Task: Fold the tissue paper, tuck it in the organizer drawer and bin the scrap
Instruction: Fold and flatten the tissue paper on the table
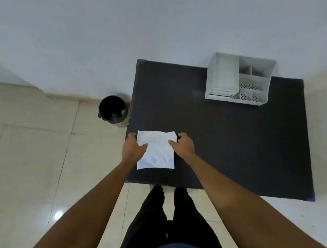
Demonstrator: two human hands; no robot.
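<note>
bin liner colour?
Black, lining the bin on the floor left of the table; head view.

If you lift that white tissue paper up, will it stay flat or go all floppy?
Probably floppy: the tissue paper looks thin and already creased. It likely weighs almost nothing, and might tear if the left hand and right hand pull apart.

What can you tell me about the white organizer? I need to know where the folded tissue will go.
The white organizer stands at the far right of the black tabletop, against the wall. It looks like plastic: a tall box section on its left with a drawer front low down, apparently shut, and open compartments on its right with perforated floors. Nothing shows inside. Neither hand touches it.
</note>
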